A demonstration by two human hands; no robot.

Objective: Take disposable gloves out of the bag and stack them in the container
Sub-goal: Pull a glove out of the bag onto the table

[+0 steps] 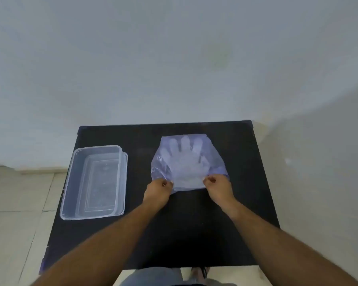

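From the head camera, looking down: a square bench covered in flat black material stands against a pale grey wall, with beige floor tiles on either side.

No brand, label or writing can be read on anything here.

Toward the right of the bench's middle lies a thin, see-through plastic bag with a faint violet tint, flat on the black surface. Inside it sits a stack of translucent whitish disposable gloves, their finger shapes pointing toward the wall and the cuff end toward the person.

The left hand is closed in a pinch grip on the near left edge of the bag, thumb and fingertips pressed together on the film. The right hand is likewise closed in a pinch grip on the near right edge of the bag, just beside the cuff end of the gloves. Both hands rest low, at the bag's near edge, with the bare forearms running back toward the camera. Whether either grip also catches a glove beneath the film cannot be told.

On the left side of the bench, well apart from the bag, stands a clear rectangular plastic container with rounded corners, open at the top, its long side running away from the person. It holds no gloves.
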